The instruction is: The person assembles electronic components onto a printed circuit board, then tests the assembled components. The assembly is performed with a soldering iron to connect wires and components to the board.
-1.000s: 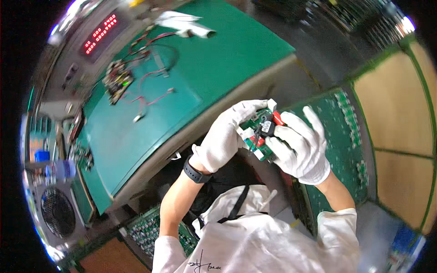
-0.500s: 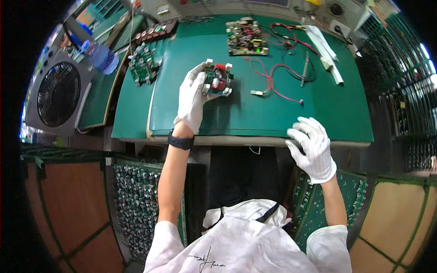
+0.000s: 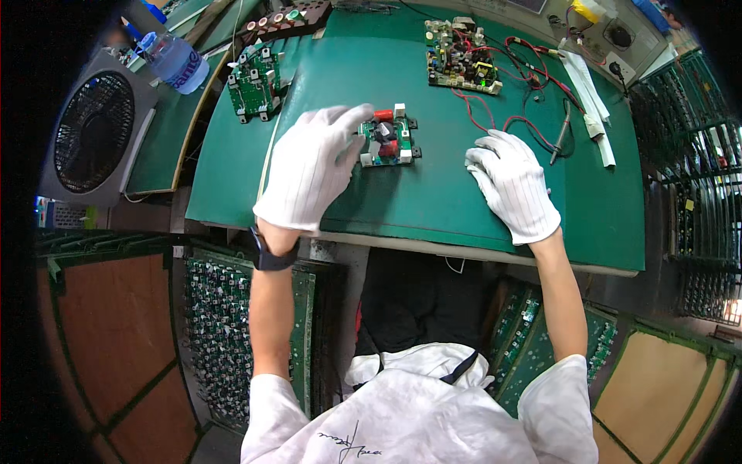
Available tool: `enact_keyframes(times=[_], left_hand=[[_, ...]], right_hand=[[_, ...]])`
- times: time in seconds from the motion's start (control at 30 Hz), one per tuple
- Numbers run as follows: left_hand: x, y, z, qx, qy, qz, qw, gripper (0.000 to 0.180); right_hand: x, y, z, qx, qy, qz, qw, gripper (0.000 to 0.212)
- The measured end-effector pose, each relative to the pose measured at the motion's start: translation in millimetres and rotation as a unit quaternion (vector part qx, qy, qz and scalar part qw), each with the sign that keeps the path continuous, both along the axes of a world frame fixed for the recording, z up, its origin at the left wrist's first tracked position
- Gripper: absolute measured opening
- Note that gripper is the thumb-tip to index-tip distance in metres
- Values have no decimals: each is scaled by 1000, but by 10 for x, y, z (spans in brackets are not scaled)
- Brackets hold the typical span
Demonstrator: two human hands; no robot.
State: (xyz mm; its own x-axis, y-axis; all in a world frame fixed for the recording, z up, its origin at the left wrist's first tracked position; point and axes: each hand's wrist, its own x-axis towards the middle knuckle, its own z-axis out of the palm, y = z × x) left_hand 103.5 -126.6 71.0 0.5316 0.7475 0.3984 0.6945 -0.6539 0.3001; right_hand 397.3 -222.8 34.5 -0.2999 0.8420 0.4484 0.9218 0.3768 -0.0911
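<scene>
A small green circuit board point(image 3: 389, 138) rests on the green bench mat, carrying white connectors, a red cylinder and dark parts. My left hand point(image 3: 313, 166), in a white glove and slightly blurred, is at the board's left edge with thumb and forefinger apart. To the right, my gloved right hand point(image 3: 512, 185) lies low over the mat with its fingers curled down onto a red wire lead point(image 3: 473, 106). The fingers cover the lead's white plug. The wires run from a larger populated circuit board point(image 3: 461, 58) with a lit green spot, farther back.
Another green board point(image 3: 255, 83) lies at the left back, near a dark block with round buttons point(image 3: 286, 21). A pen-like probe point(image 3: 562, 133) and white strips point(image 3: 591, 104) lie at right. A bottle point(image 3: 176, 63) and a fan point(image 3: 94, 131) stand left. Board racks point(image 3: 680, 147) flank the bench.
My left hand has loosened from the board, which now sits on the mat. My right hand has moved forward from the bench's front edge onto the red lead. The view has shifted slightly.
</scene>
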Motion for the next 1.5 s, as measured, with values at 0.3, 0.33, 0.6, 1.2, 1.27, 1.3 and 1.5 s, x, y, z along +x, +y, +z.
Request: enact_keyframes(times=[0.3,0.33,0.6,1.2,1.27,1.3,1.5], left_hand=[[20,688,-285,83,-29,-335,938,35],[52,689,-319,83,-32,-337,937,35],[268,471,-424,173,-93,-272,942,37],[280,372,-548,203,-106,-196,954,34],[285,357,-536,197,-102,-194,956,31],[297,352,-535,197,-103,-194,956,31],[288,331,-550,186,-108,-177,960,32]], right_hand=[[113,-23,45,-23,-12,-15,1000,13],[125,14,31,-22,36,10,999,13],[-258,207,135,11,216,31,976,19],[-548,260,266,-22,135,-35,990,18],[-549,250,266,-30,127,-37,991,17],[-545,244,270,-32,131,-39,990,16],[-544,249,291,-42,138,-32,989,15]])
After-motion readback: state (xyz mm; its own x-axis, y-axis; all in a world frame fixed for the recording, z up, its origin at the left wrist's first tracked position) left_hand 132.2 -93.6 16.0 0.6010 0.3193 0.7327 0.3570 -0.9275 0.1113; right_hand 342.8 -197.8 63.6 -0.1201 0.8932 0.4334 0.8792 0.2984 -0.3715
